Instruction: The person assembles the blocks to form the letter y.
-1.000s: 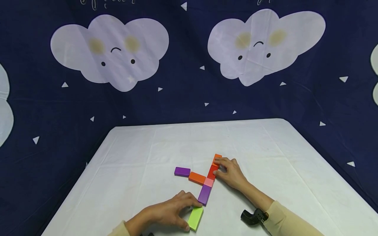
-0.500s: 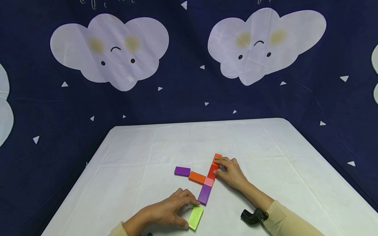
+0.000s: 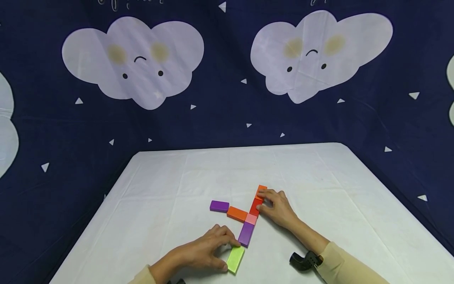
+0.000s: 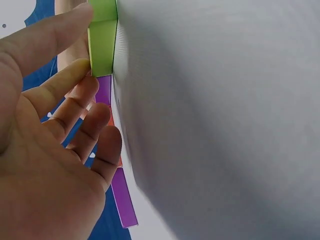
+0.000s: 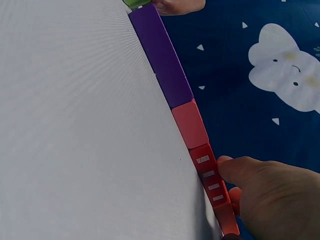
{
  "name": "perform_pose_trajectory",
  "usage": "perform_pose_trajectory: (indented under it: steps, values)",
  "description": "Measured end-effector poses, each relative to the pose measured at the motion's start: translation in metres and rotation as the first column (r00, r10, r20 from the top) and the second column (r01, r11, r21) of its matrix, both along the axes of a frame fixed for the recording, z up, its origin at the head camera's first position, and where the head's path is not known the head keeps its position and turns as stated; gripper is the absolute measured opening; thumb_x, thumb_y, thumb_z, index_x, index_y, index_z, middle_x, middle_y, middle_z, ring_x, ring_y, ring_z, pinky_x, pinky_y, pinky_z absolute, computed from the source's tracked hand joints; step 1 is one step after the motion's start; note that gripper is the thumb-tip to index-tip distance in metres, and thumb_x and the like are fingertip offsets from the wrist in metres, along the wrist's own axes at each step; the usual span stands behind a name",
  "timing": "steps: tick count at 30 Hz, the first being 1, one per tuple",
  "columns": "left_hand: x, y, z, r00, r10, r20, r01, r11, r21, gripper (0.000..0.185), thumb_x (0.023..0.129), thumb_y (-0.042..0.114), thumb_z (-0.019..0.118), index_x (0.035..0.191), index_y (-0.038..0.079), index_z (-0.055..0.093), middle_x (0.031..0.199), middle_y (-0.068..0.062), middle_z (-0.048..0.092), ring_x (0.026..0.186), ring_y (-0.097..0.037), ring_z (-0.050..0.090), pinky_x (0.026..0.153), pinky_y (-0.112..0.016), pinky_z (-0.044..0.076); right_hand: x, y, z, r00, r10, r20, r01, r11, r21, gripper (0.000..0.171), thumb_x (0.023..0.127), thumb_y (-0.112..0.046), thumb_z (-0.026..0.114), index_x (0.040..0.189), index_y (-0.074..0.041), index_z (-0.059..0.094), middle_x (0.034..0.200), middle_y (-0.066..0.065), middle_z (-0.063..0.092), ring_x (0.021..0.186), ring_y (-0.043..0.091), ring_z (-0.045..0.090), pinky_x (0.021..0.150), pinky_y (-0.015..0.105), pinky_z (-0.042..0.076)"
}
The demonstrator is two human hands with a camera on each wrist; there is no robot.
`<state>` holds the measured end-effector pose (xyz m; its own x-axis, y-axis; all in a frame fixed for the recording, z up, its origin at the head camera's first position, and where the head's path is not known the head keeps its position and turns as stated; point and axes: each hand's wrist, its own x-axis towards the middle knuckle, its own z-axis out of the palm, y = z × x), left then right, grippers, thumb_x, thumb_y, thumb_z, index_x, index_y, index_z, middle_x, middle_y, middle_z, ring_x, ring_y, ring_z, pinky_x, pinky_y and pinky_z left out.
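My left hand (image 3: 205, 250) holds a lime green block (image 3: 235, 260) lengthwise, thumb low on its left side and index finger at its far end. That far end lies right by a purple block (image 3: 246, 234). From there a row slants away: a pink block (image 3: 251, 219), a red block (image 3: 254, 208), then an orange block (image 3: 262, 187). My right hand (image 3: 280, 207) grips the far part of the row, with the thumb at the red block's right side and a finger curled over the orange one. The left wrist view shows the other left fingers loosely bent beside the row.
Another orange block (image 3: 237, 213) branches left from the pink one, and a second purple block (image 3: 219, 206) continues from it. All lie on a white-covered table (image 3: 159, 173). A dark blue cloth (image 3: 223, 130) with clouds hangs behind. A black strap device (image 3: 303, 261) sits by the right wrist.
My left hand has slid the green block slightly away from me, nearer the purple block. The right hand and the rest of the row have stayed in place.
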<state>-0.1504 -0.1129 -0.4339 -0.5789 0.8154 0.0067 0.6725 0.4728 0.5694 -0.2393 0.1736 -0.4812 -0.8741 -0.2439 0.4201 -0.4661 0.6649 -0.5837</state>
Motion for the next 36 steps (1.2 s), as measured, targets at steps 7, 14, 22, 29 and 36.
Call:
perform_pose_trajectory:
  steps: [7,14,22,29,36]
  values:
    - [-0.0017,0.0020,-0.0016,1.000,0.012,-0.002,-0.012,1.000,-0.009,0.052,0.078,0.025,0.073,0.127,0.028,0.056,0.118,0.012,0.049,0.107,-0.001,0.036,0.095,-0.023,0.036,0.0002,0.0000,-0.0005,1.000,-0.004,-0.014,0.004,1.000,0.005,0.042,0.075,-0.024,0.076,0.115,-0.010,0.068,0.122,0.003,0.064,0.082,0.012,0.040,0.071,0.027,0.034]
    - [-0.0030,0.0027,-0.0020,1.000,0.015,-0.005,-0.015,1.000,-0.006,0.052,0.078,0.023,0.073,0.127,0.028,0.056,0.118,0.012,0.049,0.107,-0.001,0.037,0.094,-0.023,0.036,-0.0003,-0.0004,-0.0003,1.000,-0.004,-0.022,0.004,1.000,0.008,0.042,0.075,-0.024,0.076,0.114,-0.010,0.068,0.121,0.002,0.065,0.083,0.011,0.041,0.072,0.027,0.034]
    - [-0.0036,0.0039,-0.0024,1.000,0.014,-0.003,-0.014,1.000,-0.003,0.052,0.078,0.023,0.073,0.128,0.027,0.057,0.118,0.010,0.049,0.106,-0.001,0.037,0.093,-0.023,0.036,0.0003,-0.0003,-0.0002,1.000,-0.009,-0.014,0.010,1.000,0.013,0.042,0.075,-0.024,0.076,0.114,-0.011,0.068,0.121,0.003,0.065,0.083,0.012,0.041,0.071,0.027,0.035]
    - [-0.0039,0.0042,-0.0034,1.000,0.013,0.003,-0.013,1.000,-0.008,0.053,0.078,0.023,0.073,0.128,0.028,0.056,0.118,0.012,0.049,0.106,-0.001,0.036,0.093,-0.023,0.036,-0.0002,-0.0002,-0.0009,1.000,-0.013,-0.009,0.013,1.000,0.012,0.043,0.075,-0.024,0.076,0.115,-0.011,0.068,0.122,0.002,0.065,0.083,0.012,0.042,0.071,0.027,0.035]
    - [-0.0041,0.0049,-0.0043,1.000,-0.011,-0.025,0.012,1.000,0.011,0.053,0.078,0.022,0.072,0.128,0.026,0.056,0.118,0.010,0.049,0.106,-0.001,0.037,0.093,-0.022,0.036,0.0002,-0.0003,-0.0003,1.000,-0.010,-0.003,0.010,1.000,0.012,0.042,0.076,-0.024,0.075,0.115,-0.012,0.068,0.123,0.002,0.064,0.085,0.012,0.041,0.074,0.028,0.036]
